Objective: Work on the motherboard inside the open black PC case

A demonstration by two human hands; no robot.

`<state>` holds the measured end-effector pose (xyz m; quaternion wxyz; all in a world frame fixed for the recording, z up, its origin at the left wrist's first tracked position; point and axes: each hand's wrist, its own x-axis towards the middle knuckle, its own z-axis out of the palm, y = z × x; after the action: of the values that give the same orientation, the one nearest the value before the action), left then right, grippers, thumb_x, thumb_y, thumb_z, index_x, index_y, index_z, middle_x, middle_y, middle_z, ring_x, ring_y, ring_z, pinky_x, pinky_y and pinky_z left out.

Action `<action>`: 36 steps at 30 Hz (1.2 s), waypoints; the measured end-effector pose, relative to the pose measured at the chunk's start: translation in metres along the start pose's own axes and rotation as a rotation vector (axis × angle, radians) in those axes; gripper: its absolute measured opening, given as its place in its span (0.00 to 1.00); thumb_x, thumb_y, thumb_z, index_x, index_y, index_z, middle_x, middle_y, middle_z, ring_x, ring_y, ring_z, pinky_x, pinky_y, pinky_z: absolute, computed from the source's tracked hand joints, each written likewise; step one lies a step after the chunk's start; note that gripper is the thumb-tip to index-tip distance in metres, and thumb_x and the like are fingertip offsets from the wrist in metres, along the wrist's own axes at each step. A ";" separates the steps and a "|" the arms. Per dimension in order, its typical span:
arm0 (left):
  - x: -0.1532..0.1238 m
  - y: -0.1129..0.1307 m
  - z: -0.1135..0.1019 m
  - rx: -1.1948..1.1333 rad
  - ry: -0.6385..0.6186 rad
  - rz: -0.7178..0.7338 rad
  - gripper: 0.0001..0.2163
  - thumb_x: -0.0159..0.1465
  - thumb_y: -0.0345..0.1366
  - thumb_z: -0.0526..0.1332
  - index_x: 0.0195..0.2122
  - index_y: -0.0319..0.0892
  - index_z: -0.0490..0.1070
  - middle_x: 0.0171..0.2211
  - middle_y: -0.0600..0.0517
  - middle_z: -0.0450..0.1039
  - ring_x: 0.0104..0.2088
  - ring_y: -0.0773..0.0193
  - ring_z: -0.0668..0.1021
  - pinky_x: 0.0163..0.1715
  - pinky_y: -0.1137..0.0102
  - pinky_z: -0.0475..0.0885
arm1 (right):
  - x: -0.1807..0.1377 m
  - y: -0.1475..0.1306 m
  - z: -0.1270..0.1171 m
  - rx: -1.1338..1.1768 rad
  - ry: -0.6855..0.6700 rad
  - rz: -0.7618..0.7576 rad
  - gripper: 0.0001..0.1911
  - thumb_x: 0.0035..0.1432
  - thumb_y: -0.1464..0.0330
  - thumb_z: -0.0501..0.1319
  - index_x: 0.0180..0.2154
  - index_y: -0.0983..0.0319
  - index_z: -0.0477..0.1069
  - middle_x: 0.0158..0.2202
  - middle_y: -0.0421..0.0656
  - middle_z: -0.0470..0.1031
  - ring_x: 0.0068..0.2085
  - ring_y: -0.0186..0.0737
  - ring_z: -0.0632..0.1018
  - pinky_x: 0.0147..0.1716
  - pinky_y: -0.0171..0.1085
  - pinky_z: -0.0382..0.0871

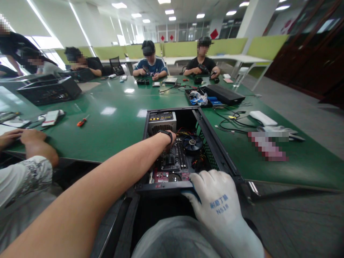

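Note:
An open computer case (225, 157) lies in front of me, its near end over my lap. My bare left hand (173, 137), with a black band on the wrist, reaches inside below the power supply (162, 122); its fingers are hidden. Beside it are the motherboard (172, 157) and a round black CPU fan (192, 142). A red circuit card (161, 177) sits at the near end. My right hand (215, 197), in a white glove, grips the case's near edge, thumb on the outer side and fingers over the rim.
On the green table (113, 132) lie an orange-handled screwdriver (82, 122), black cables (228, 120), white gloves (279, 130) and an open toolbox (199, 98). Another case (49, 91) stands far left. A co-worker's arm (39, 143) is close on my left; several people sit around the table.

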<state>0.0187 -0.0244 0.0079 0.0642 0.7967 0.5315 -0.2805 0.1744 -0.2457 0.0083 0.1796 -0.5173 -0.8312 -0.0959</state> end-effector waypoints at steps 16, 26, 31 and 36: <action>0.006 0.000 0.003 0.110 -0.042 -0.005 0.29 0.38 0.37 0.77 0.44 0.38 0.81 0.42 0.41 0.81 0.46 0.47 0.80 0.47 0.65 0.75 | 0.001 -0.002 -0.001 0.025 0.006 0.012 0.15 0.48 0.60 0.70 0.36 0.57 0.71 0.29 0.41 0.71 0.33 0.45 0.64 0.34 0.42 0.48; 0.002 0.001 0.001 0.054 -0.029 -0.019 0.28 0.42 0.41 0.75 0.45 0.36 0.81 0.42 0.40 0.81 0.45 0.46 0.81 0.49 0.64 0.75 | 0.000 -0.001 -0.001 0.017 -0.001 -0.001 0.16 0.49 0.59 0.70 0.37 0.57 0.71 0.30 0.42 0.71 0.33 0.45 0.64 0.35 0.42 0.48; 0.004 0.000 0.001 0.080 -0.037 -0.005 0.28 0.41 0.39 0.76 0.44 0.34 0.81 0.43 0.39 0.80 0.46 0.46 0.80 0.48 0.64 0.75 | 0.000 -0.001 0.000 0.015 -0.007 0.000 0.15 0.49 0.58 0.70 0.36 0.58 0.71 0.30 0.42 0.71 0.33 0.44 0.64 0.35 0.42 0.47; 0.003 0.000 0.002 0.003 0.000 -0.021 0.25 0.39 0.38 0.76 0.40 0.35 0.82 0.39 0.39 0.81 0.44 0.45 0.81 0.47 0.63 0.75 | 0.001 -0.001 0.000 0.020 -0.005 0.001 0.15 0.49 0.58 0.70 0.36 0.57 0.71 0.30 0.41 0.71 0.33 0.44 0.64 0.34 0.42 0.47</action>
<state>0.0191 -0.0233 0.0049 0.0602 0.7912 0.5393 -0.2821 0.1733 -0.2453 0.0089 0.1826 -0.5163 -0.8323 -0.0862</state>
